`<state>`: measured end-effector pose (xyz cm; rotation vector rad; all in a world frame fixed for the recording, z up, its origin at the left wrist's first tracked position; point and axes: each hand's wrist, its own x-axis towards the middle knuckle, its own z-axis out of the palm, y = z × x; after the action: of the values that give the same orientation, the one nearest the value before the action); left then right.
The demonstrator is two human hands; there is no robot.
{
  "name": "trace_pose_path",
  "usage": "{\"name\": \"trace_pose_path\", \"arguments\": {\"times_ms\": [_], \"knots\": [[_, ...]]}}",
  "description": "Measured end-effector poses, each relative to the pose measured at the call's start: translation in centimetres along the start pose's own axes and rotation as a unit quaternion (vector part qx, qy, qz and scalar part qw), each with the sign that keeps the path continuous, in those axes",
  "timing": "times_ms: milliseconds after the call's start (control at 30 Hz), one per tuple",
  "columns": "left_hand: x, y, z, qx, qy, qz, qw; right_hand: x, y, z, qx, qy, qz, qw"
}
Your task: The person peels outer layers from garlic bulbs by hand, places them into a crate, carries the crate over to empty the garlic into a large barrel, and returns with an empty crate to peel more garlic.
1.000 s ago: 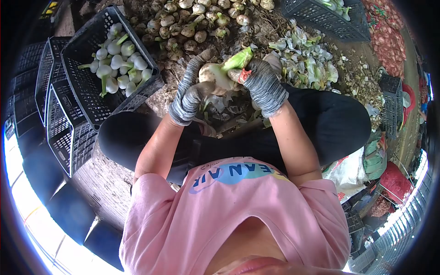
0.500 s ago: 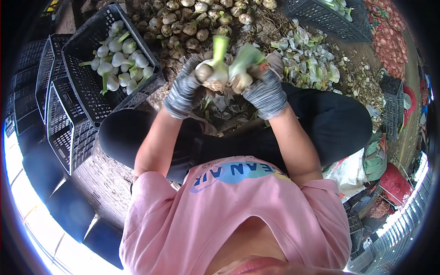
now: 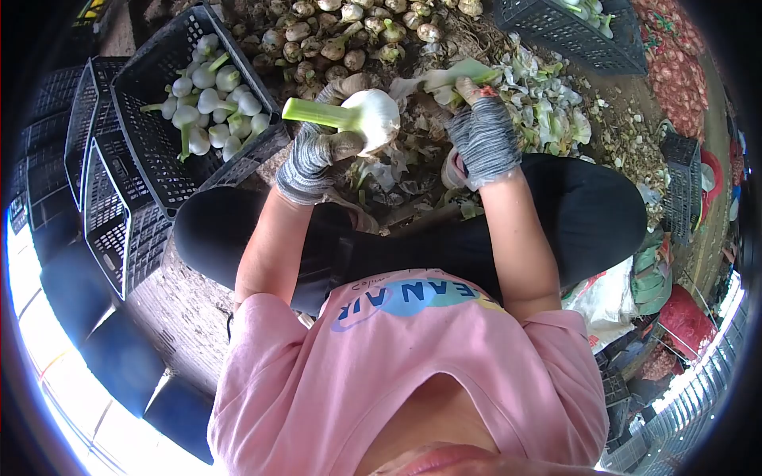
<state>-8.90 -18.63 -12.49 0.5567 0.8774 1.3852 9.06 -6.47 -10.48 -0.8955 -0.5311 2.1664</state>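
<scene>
My left hand (image 3: pixel 311 155), in a grey knit glove, is closed around a white onion (image 3: pixel 376 119). The bulb faces right, and its cut green stem sticks out to the left across the fingers. Up and to the right, my gloved right hand (image 3: pixel 486 131) pinches a pale green peeled onion skin (image 3: pixel 456 77), which trails left from the fingertips toward the bulb. Below and between the hands, scraps of skin (image 3: pixel 389 178) lie on the ground in front of my crossed legs.
At left, a black crate (image 3: pixel 155 159) holds several peeled onions (image 3: pixel 208 101), with stacked crates (image 3: pixel 107 226) beside it. Unpeeled onions (image 3: pixel 333 49) are heaped ahead. A skin pile (image 3: pixel 548 103) lies right, below another crate (image 3: pixel 571 47). Red net sacks (image 3: pixel 671 63) stand at far right.
My hands have moved apart, the right one going outward with a strip of skin. The onion in my left hand has turned from stem-up to stem pointing left, and its bulb now shows white.
</scene>
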Motion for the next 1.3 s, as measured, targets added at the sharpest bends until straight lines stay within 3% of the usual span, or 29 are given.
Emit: {"name": "trace_pose_path", "arguments": {"times_ms": [33,133,233,267,333,433,600,700,733,833,933,1033,1133,1200,1267,1300], "knots": [[-0.1,-0.1,-0.5,0.026,0.005,-0.015,1.000,0.4,-0.3,-0.2,-0.084,0.005,0.006,0.996],[-0.3,-0.1,0.3,0.108,0.018,0.061,0.992,-0.5,0.5,0.3,-0.308,-0.055,-0.110,0.943],[-0.3,1.0,1.0,0.236,0.016,0.097,0.967,-0.8,0.4,0.0,-0.379,-0.184,-0.067,0.905],[-0.2,1.3,1.4,0.238,0.019,0.086,0.967,-2.0,0.2,1.4,-0.275,-0.170,-0.014,0.946],[-0.3,1.0,1.7,0.241,0.041,0.093,0.965,-2.3,0.2,1.7,-0.383,-0.177,-0.097,0.901],[-0.2,0.1,0.7,0.179,0.031,0.122,0.976,-2.3,0.5,1.4,-0.411,-0.128,-0.071,0.900],[-0.3,0.2,2.0,0.123,0.071,0.029,0.989,-1.7,2.3,0.5,-0.408,-0.109,-0.148,0.895],[0.1,-1.2,2.2,0.136,0.011,0.105,0.985,-0.8,3.5,-0.2,-0.434,-0.095,-0.136,0.886],[-0.1,-1.2,2.4,0.152,0.029,0.077,0.985,-0.7,3.5,-0.2,-0.382,-0.075,-0.083,0.917],[0.3,-2.1,1.7,0.366,0.041,0.122,0.922,-0.9,3.1,-0.1,-0.326,-0.081,-0.042,0.941],[-0.2,-1.2,2.2,0.205,0.041,0.074,0.975,-0.9,2.3,-0.1,-0.427,-0.100,-0.067,0.896],[-0.1,-1.6,1.6,0.140,0.052,0.070,0.986,-1.3,0.6,0.8,-0.534,-0.136,-0.131,0.824],[-0.2,-1.1,1.6,0.199,0.035,0.086,0.976,-0.8,0.5,0.2,-0.551,-0.161,-0.154,0.804],[-0.1,-0.4,1.3,0.142,0.028,-0.049,0.988,-0.7,0.1,0.0,-0.583,-0.184,-0.141,0.779],[0.0,-1.1,0.9,0.069,0.039,-0.071,0.994,-0.9,0.1,-0.1,-0.564,-0.208,-0.159,0.783],[0.3,-1.8,1.0,-0.071,0.121,-0.109,0.984,-1.1,0.4,-0.2,-0.529,-0.220,-0.185,0.799]]}}
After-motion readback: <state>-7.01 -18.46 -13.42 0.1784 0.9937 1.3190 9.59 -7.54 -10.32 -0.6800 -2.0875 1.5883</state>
